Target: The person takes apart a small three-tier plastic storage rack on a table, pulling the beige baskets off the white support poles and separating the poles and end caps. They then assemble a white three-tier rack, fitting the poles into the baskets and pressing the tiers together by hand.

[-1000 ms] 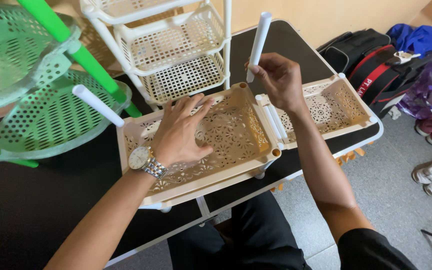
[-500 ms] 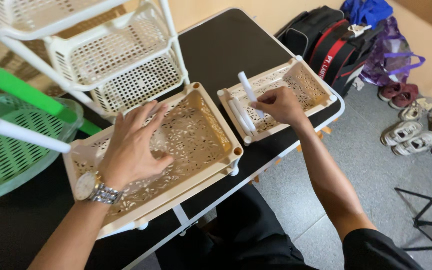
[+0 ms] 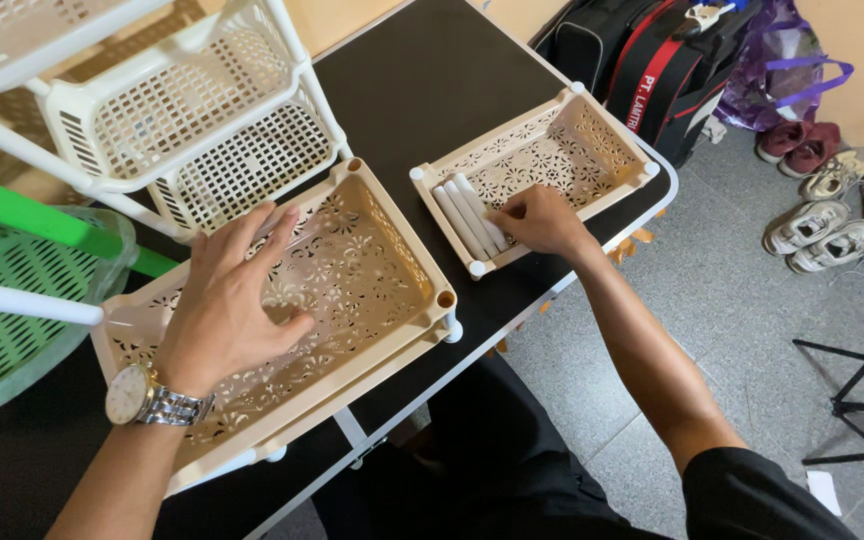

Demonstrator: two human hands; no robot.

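My left hand lies flat and open in the big beige tray. My right hand closes on white tubes in the smaller tray; next I must lift one out carefully.

Silver wristwatch with pale dial, black sleeve, dark trousers

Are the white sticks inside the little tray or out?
Inside. The white sticks lie flat in the small beige tray, by its near end, right hand touching them.
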